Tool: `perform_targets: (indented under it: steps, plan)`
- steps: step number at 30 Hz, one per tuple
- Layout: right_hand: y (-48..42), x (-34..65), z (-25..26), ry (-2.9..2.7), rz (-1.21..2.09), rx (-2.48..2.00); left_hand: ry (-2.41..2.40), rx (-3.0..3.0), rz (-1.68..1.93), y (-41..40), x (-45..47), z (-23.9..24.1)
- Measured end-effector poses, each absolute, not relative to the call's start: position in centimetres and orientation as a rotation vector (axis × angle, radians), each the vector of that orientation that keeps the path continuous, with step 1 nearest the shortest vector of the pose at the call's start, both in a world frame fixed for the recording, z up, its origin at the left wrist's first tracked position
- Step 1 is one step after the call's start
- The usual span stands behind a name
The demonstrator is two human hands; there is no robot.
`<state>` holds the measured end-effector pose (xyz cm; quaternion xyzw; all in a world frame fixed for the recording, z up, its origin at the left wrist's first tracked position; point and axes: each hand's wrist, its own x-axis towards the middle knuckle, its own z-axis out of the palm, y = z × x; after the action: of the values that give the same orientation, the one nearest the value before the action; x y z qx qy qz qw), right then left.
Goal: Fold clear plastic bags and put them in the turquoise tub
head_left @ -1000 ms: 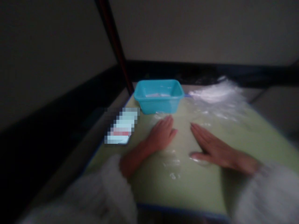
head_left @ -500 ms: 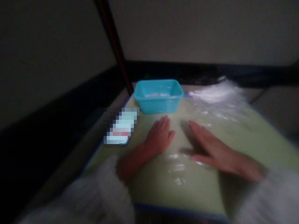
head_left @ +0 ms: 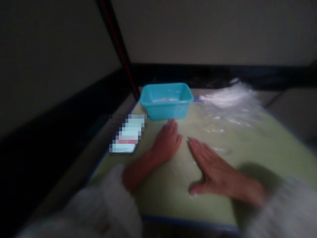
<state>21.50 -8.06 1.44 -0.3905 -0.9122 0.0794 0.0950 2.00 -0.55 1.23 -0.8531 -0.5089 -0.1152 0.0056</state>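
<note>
My left hand [head_left: 166, 140] lies flat, palm down, just in front of a turquoise plastic basin [head_left: 165, 110]. To its right my right hand [head_left: 210, 168] is also palm down, fingers stretched forward and thumb spread out. Under and around both hands, faint shiny creases show a thin clear plastic sheet or bag [head_left: 215, 131] on the pale green tabletop [head_left: 183, 208]. Its full outline is too dim to make out. Neither hand grips anything.
A crumpled heap of clear plastic bags [head_left: 230, 99] sits at the back right of the table. Left of my left hand lies a phone-like flat object [head_left: 128, 134], its surface pixelated. Behind stand a wall and a dark red pole [head_left: 119, 49].
My right hand has come down and a little left, from hovering to resting on the plastic. My left hand has barely moved. Creases between the hands look flatter.
</note>
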Motion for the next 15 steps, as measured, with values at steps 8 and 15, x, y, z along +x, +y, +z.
perform_targets:
  steps: [8,15]
  plan:
    - [-8.1,21.3,1.0,-2.673,0.298,-1.238,-1.372,-2.807,-0.387,-6.2,4.3,1.1]
    - [-8.3,21.7,1.0,-2.734,0.202,-1.188,-1.503,-2.758,-0.293,-3.6,2.5,0.3]
